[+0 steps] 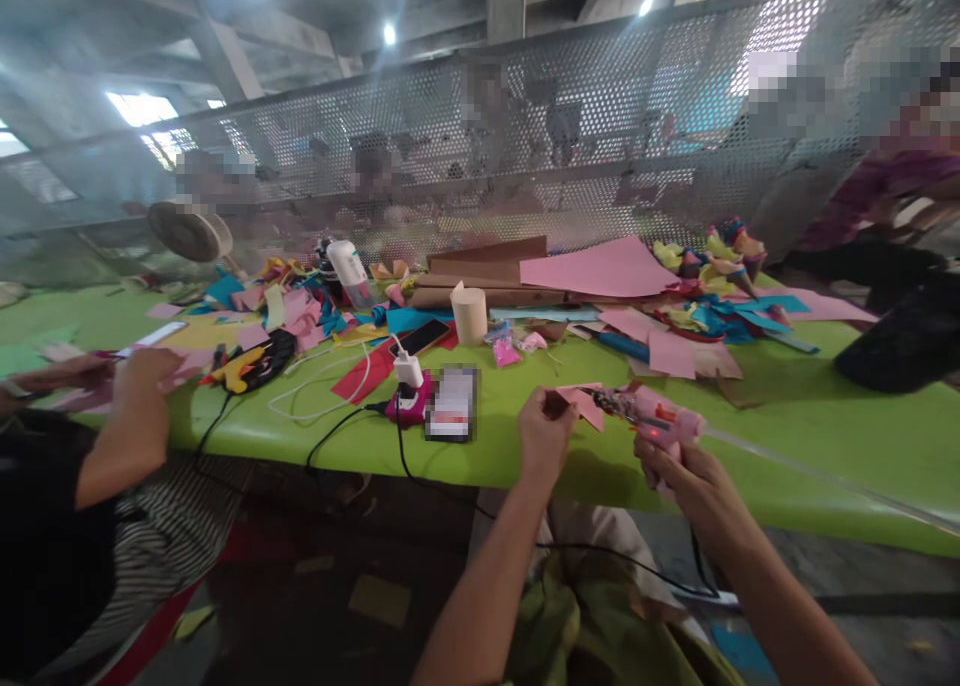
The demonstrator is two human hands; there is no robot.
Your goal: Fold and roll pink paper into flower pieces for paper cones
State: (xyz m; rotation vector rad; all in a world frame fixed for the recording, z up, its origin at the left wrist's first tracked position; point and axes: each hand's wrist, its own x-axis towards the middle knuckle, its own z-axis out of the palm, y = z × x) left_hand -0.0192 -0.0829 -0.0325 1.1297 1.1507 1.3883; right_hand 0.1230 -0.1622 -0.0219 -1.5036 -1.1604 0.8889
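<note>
In my right hand (679,466) is a pink hot glue gun (664,421), its red light lit and a long clear glue stick (795,471) running out of its back to the right. The gun's nozzle points left and meets a small piece of pink paper (589,406). Pinched between the fingers of my left hand (546,426) is that paper, held just above the table's front edge. Whether the nozzle touches the paper I cannot tell. A black cord hangs below the gun's grip.
On the green table (517,456) lie a phone (451,403), a magenta power adapter (411,401) with cords, a cream paper roll (469,316) and coloured paper scraps. At left, a co-worker's hands (146,371) hold pink paper near a yellow glue gun (238,368). A perforated metal screen stands behind.
</note>
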